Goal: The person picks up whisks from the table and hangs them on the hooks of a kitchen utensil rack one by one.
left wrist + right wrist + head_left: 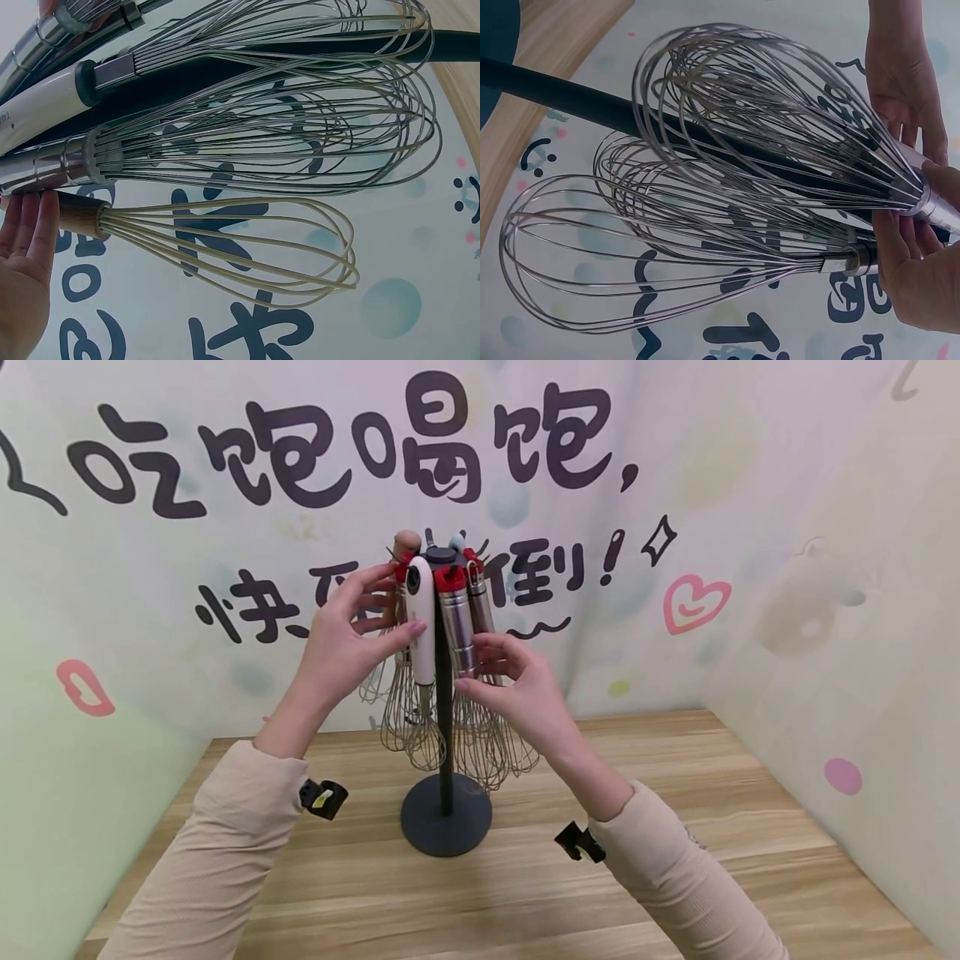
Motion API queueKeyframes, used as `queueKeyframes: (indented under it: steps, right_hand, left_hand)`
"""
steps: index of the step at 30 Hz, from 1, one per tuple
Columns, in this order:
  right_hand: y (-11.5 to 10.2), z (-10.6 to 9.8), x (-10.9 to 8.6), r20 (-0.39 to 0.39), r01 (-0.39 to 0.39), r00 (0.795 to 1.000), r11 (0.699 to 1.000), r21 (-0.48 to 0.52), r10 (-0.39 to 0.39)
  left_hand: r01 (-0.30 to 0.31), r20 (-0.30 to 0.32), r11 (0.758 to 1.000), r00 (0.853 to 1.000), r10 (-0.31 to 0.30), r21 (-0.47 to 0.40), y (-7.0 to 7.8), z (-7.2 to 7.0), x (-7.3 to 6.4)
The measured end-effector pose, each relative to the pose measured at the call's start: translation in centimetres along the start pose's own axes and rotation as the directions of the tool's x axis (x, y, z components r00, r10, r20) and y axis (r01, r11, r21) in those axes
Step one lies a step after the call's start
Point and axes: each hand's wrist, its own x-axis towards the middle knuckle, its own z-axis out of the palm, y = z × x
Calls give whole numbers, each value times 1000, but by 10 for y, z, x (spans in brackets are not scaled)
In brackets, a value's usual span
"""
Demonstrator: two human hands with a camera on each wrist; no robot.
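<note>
A dark round-based stand (446, 827) holds several whisks hanging around its top. My left hand (341, 639) is at the left of the cluster, its thumb against the white-handled whisk (422, 635). In the left wrist view, its rather straight fingers (34, 225) touch the handles of the wooden-handled whisk (79, 216) and a steel-handled whisk (56, 166). On the right, my right hand (525, 693) pinches the lower handle of a steel-handled whisk (457, 618) with a red top. Its thumb lies on the near side, with fingers behind. Another steel-handled whisk (847, 260) hangs beside it.
The stand is on a wood-grain table (570, 893). Behind it is a pale wall covering (750, 468) with large dark lettering. Wire heads of the whisks overlap around the dark pole (446, 735).
</note>
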Motion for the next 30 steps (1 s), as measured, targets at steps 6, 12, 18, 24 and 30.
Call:
queueKeyframes:
  steps: [6,12,18,24,30]
  right_hand:
    - [4,3,-1,-9,23,1000,1000,12,-23]
    - [8,5,-2,-15,53,998,998,21,-53]
    - [12,7,-3,-15,62,998,998,2,-62]
    - [16,7,-3,-18,75,997,997,-18,-75]
    - [20,6,-3,-8,75,997,997,5,-75]
  left_hand:
    - [2,2,1000,1000,-2,-1,0,0,0]
    - [5,4,1000,1000,-5,-14,-1,1,0]
    - [15,6,1000,1000,-15,-20,-2,1,0]
    - [23,9,999,1000,-22,-22,-3,2,0]
    - [24,4,1000,1000,-23,-20,-4,3,0]
